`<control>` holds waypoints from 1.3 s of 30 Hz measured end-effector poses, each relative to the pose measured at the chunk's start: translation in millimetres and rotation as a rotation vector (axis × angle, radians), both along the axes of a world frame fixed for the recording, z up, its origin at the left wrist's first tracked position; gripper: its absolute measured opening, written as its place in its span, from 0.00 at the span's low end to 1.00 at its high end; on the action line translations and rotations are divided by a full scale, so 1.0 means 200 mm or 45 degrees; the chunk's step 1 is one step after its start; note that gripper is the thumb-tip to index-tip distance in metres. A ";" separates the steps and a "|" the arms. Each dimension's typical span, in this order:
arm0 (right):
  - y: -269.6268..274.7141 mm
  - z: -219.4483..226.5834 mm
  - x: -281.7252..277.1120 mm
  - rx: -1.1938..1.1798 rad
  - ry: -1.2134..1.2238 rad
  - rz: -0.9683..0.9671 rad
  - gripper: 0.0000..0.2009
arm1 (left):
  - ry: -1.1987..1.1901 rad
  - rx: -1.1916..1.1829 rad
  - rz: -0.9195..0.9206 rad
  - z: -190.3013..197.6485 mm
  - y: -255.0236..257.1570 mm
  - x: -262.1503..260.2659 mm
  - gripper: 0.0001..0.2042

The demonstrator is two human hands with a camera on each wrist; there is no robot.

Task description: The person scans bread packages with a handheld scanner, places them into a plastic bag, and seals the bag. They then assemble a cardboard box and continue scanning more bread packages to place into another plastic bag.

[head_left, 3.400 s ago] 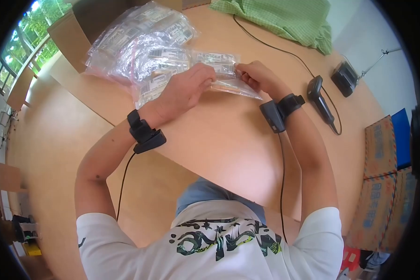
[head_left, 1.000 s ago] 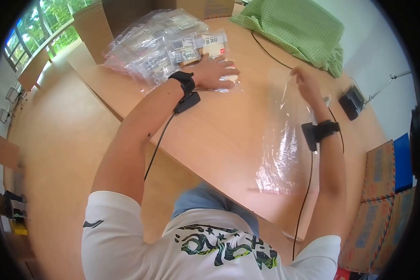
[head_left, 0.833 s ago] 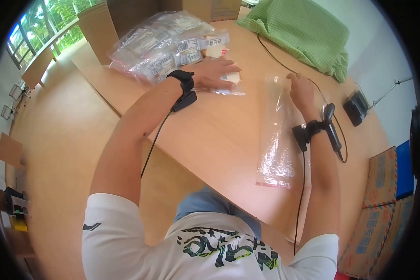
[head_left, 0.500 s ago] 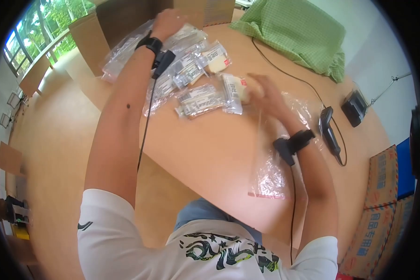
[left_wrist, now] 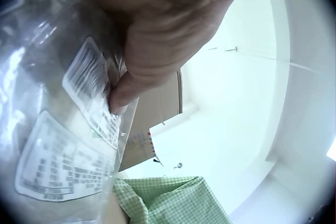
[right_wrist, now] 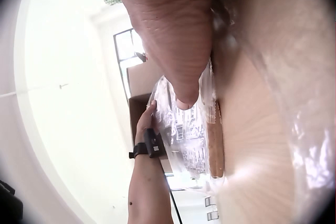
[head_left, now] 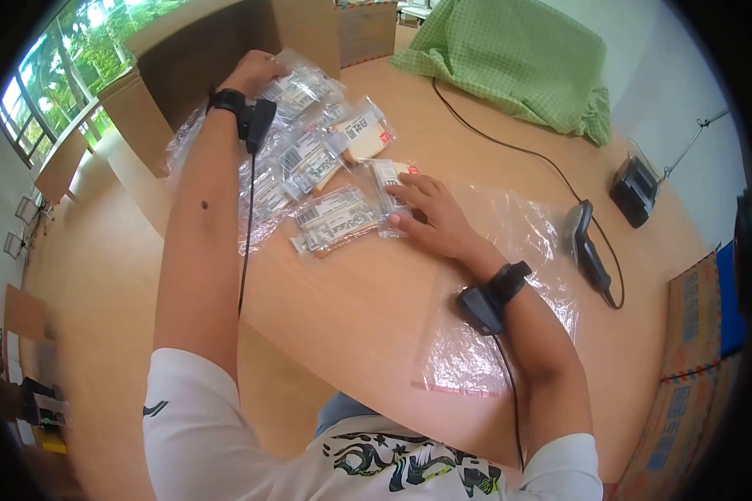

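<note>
At the upper left, my left hand point(head_left: 257, 73) pinches a clear labelled plastic packet point(head_left: 305, 90) on the pile; in the left wrist view the thumb point(left_wrist: 125, 94) presses beside a barcode label point(left_wrist: 88, 79). Fingers spread and slightly bent, my right hand point(head_left: 443, 219) touches a packet of sliced white bread point(head_left: 386, 199) that it partly covers. Left of that lies another bread packet point(head_left: 338, 219), label up. A further packet point(head_left: 361, 138) with a red corner mark leans at the pile's right side. Under my right forearm spreads a flat clear plastic bag point(head_left: 464, 355).
An open cardboard box point(head_left: 134, 117) stands behind the pile. A green checked cloth point(head_left: 510, 71) lies at the back. To the right are a corded handheld scanner point(head_left: 589, 246) and a black stand point(head_left: 633, 192). Printed cartons point(head_left: 692, 321) stand beyond the table's right side.
The right hand drew the clear bag rightward, left it on the table and moved left onto a bread packet. The left hand went from the bread packets to the pile's back and grasped a packet.
</note>
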State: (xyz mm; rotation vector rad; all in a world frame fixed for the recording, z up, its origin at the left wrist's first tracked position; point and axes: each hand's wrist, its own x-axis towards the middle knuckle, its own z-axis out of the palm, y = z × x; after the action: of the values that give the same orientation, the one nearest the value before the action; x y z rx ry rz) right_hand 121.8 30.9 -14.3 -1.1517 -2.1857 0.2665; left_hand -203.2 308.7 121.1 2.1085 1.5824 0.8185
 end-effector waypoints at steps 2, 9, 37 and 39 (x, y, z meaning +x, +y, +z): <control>0.00 0.00 0.00 -0.073 0.118 0.003 0.27 | -0.082 -0.008 -0.111 0.07 -0.06 0.03 0.18; 0.05 0.19 0.02 -0.172 0.568 -0.285 0.34 | -0.252 0.165 -0.375 0.33 -0.32 0.24 0.11; 0.30 0.64 0.19 -0.214 1.641 -0.075 0.15 | -0.462 0.500 -0.649 0.24 -0.95 0.30 0.15; 0.29 0.77 0.19 -0.092 1.775 -0.107 0.15 | -0.469 0.484 -0.629 0.19 -0.97 0.24 0.14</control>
State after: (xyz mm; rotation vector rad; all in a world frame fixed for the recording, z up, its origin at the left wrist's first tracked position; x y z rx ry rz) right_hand 160.2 89.8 140.2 -0.6800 -0.8895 0.8118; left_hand -154.2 113.8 158.1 2.2807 0.7147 1.2974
